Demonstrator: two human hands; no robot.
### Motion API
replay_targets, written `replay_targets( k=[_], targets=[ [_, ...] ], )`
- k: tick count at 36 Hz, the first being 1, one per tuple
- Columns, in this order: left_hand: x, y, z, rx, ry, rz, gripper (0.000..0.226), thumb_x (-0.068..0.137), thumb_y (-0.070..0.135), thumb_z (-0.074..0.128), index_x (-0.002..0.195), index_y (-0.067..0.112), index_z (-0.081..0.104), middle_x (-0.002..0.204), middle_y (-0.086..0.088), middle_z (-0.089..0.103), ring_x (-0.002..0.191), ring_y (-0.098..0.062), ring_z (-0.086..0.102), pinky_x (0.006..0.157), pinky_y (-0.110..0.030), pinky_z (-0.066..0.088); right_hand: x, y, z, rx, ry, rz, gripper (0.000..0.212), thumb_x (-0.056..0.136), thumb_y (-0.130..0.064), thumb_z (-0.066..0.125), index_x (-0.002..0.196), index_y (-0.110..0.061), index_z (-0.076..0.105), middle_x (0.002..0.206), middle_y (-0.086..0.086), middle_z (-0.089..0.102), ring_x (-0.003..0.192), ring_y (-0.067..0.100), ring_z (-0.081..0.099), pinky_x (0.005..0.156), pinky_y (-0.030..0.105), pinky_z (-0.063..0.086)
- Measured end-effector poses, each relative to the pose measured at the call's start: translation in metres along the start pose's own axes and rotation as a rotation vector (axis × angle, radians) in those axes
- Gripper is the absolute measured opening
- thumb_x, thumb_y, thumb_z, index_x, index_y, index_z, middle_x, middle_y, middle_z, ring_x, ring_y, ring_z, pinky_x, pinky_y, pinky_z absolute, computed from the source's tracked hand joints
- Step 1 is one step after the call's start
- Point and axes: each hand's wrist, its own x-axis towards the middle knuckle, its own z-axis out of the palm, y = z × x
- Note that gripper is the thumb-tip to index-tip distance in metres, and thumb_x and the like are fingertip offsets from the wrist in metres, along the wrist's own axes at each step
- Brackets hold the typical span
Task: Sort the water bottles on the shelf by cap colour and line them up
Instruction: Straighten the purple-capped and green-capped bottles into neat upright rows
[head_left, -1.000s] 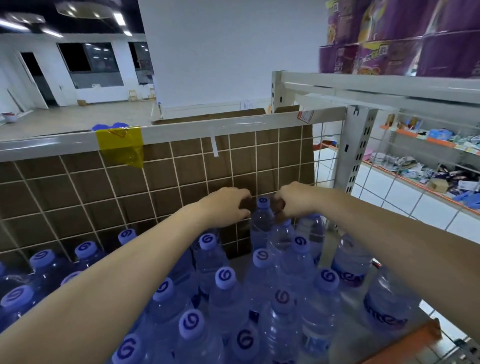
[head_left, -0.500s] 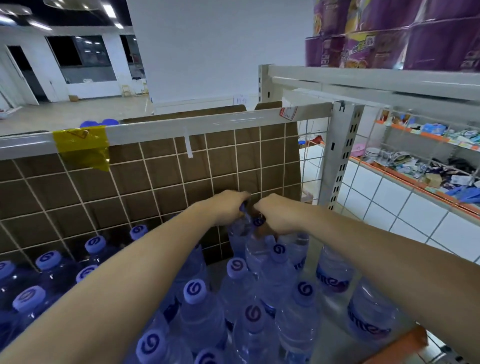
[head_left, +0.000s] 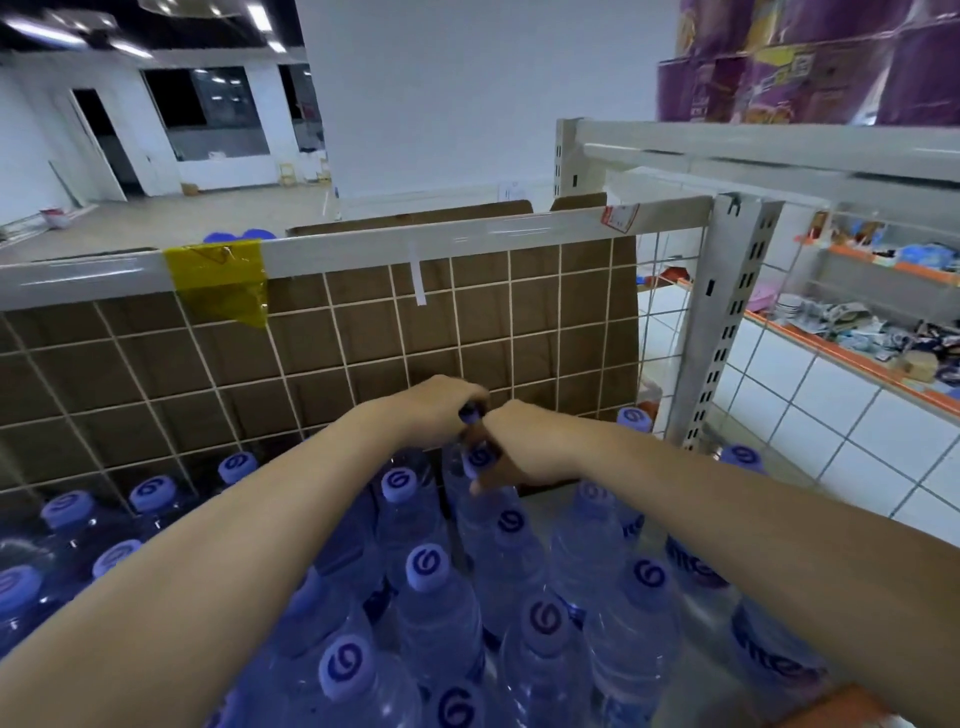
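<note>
1. Water bottles: clear plastic, blue-violet caps with a dark swirl mark, standing upright and packed close together across the shelf, from the near edge back to the rear wire grid.
2. Left hand: reached to the back row, fingers curled down over the cap of one rear bottle; only a sliver of that cap shows beneath the fingers.
3. Right hand: just beside the left, knuckles nearly touching it, fingers curled around the neck of a tilted bottle whose cap faces the camera; the grip appears closed, though the fingertips are mostly hidden.
4. Rear wire grid: white mesh backed by brown cardboard, topped by a pale rail carrying a strip of yellow tape.
5. Corner post: perforated white upright at the right rear of the shelf.
6. Purple packages: stacked on the tier above, upper right.
7. Side shelf: orange-edged, holding mixed small goods, well apart to the right.
</note>
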Motion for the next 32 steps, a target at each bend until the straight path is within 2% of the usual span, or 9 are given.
replay_targets(
  k=[5, 9, 13, 15, 20, 24, 27, 29, 32],
  targets=[
    [-0.004, -0.006, -0.003, -0.001, -0.030, -0.028, 0.022, 0.087, 0.018, 0.060, 0.109, 0.020, 0.062, 0.108, 0.000, 0.063, 0.097, -0.017, 0.057, 0.088, -0.040, 0.050, 0.002, -0.005, 0.003, 0.031, -0.020, -0.021, 0.041, 0.087, -0.043, 0.065, 0.119, -0.017, 0.060, 0.102, 0.006, 0.063, 0.086, 0.022, 0.062, 0.079, 0.041, 0.055],
    [-0.004, -0.004, -0.008, -0.022, -0.064, -0.049, 0.025, 0.090, 0.020, 0.057, 0.114, 0.023, 0.062, 0.115, 0.000, 0.061, 0.102, -0.018, 0.057, 0.091, -0.039, 0.049, 0.001, -0.006, 0.000, 0.061, -0.035, -0.030, 0.035, 0.090, -0.038, 0.063, 0.120, -0.022, 0.056, 0.103, 0.005, 0.061, 0.087, 0.022, 0.060, 0.075, 0.035, 0.053],
    [-0.007, -0.004, -0.006, -0.055, -0.078, -0.053, 0.028, 0.093, 0.025, 0.055, 0.120, 0.025, 0.059, 0.120, 0.002, 0.059, 0.106, -0.016, 0.054, 0.089, -0.031, 0.045, -0.001, -0.002, 0.002, 0.075, -0.048, 0.026, 0.049, 0.088, -0.040, 0.065, 0.130, -0.020, 0.051, 0.111, 0.006, 0.061, 0.093, 0.023, 0.061, 0.084, 0.039, 0.054],
    [-0.009, -0.004, -0.004, -0.075, -0.069, -0.050, 0.030, 0.093, 0.027, 0.056, 0.123, 0.026, 0.058, 0.123, 0.002, 0.059, 0.106, -0.014, 0.054, 0.085, -0.028, 0.042, -0.002, 0.000, 0.001, 0.068, -0.049, 0.049, 0.052, 0.086, -0.042, 0.068, 0.127, -0.015, 0.053, 0.111, 0.007, 0.062, 0.093, 0.023, 0.062, 0.084, 0.040, 0.055],
    [-0.012, 0.000, -0.007, -0.091, 0.030, -0.052, 0.037, 0.093, 0.028, 0.056, 0.130, 0.023, 0.052, 0.126, 0.001, 0.056, 0.107, -0.014, 0.053, 0.086, -0.026, 0.041, -0.011, 0.003, -0.014, 0.145, -0.030, 0.056, 0.024, 0.085, -0.031, 0.071, 0.099, -0.024, 0.053, 0.089, -0.004, 0.058, 0.075, 0.012, 0.059, 0.059, 0.025, 0.047],
    [-0.014, 0.015, -0.015, 0.024, 0.179, -0.013, 0.031, 0.093, 0.029, 0.055, 0.123, 0.018, 0.056, 0.116, -0.003, 0.059, 0.097, -0.015, 0.053, 0.082, -0.028, 0.042, -0.026, 0.012, -0.037, 0.150, 0.107, 0.093, 0.010, 0.089, -0.011, 0.059, 0.098, -0.015, 0.060, 0.089, 0.002, 0.062, 0.070, 0.013, 0.061, 0.050, 0.020, 0.044],
    [-0.019, 0.033, -0.020, 0.048, 0.239, 0.044, 0.028, 0.093, 0.028, 0.055, 0.118, 0.016, 0.059, 0.111, -0.002, 0.059, 0.098, -0.018, 0.055, 0.084, -0.031, 0.045, -0.037, 0.028, -0.050, 0.082, 0.201, 0.122, 0.010, 0.088, -0.010, 0.059, 0.096, -0.014, 0.064, 0.093, 0.003, 0.063, 0.081, 0.017, 0.061, 0.062, 0.024, 0.046],
    [-0.024, 0.044, -0.020, 0.004, 0.187, 0.087, 0.024, 0.092, 0.030, 0.056, 0.113, 0.017, 0.062, 0.105, 0.002, 0.062, 0.093, -0.013, 0.058, 0.081, -0.029, 0.048, -0.043, 0.041, -0.053, 0.024, 0.234, 0.163, 0.018, 0.088, -0.011, 0.059, 0.103, -0.015, 0.067, 0.099, 0.002, 0.064, 0.090, 0.018, 0.060, 0.074, 0.029, 0.048],
    [-0.029, 0.062, -0.017, -0.011, 0.070, 0.128, 0.027, 0.091, 0.040, 0.058, 0.108, 0.021, 0.064, 0.100, 0.005, 0.064, 0.089, -0.010, 0.059, 0.081, -0.028, 0.050, -0.051, 0.060, -0.053, -0.084, 0.200, 0.254, 0.021, 0.089, -0.015, 0.060, 0.109, -0.015, 0.068, 0.101, 0.003, 0.064, 0.090, 0.017, 0.058, 0.074, 0.029, 0.044]
  ],
)
